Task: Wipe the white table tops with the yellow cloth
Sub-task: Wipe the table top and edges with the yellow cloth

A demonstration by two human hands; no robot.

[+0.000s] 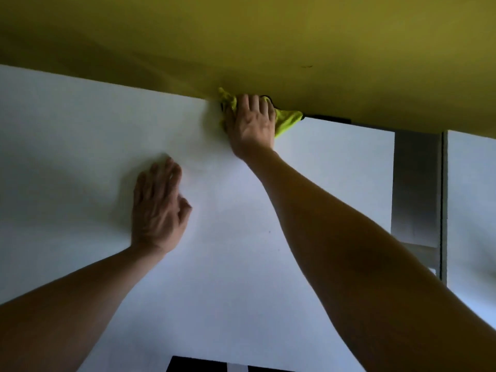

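Cloth first: the yellow cloth (pixel 285 122) sits bunched at the far edge of the white table (pixel 80 130), right where the top meets the yellow panel (pixel 241 36) that rises behind it. From where I watch, my right hand (pixel 252 124) lies flat on top of it, fingers straight and close together, pressing it down rather than pinching it; the cloth pokes out on both sides of the hand, a small tuft to the left and a longer tail to the right, so its long axis runs along the back edge, left to right. The cloth is directly under and slightly beyond the right palm, so that arm, stretched well forward, is the only one placed to drive it. My left hand (pixel 158 208) rests palm down on the bare table nearer to me and to the left, fingers relaxed and loosely together, holding nothing; I judge it is bracing me while I lean in. It is well apart from the cloth. I reckon the next stroke turns on that back edge: the cloth is already hard against the panel, so any sweep must go sideways along the seam or be drawn back toward me. To the right, past a gap showing a grey metal support (pixel 416 183), a second white table top (pixel 472 197) waits, not yet reached by the cloth.
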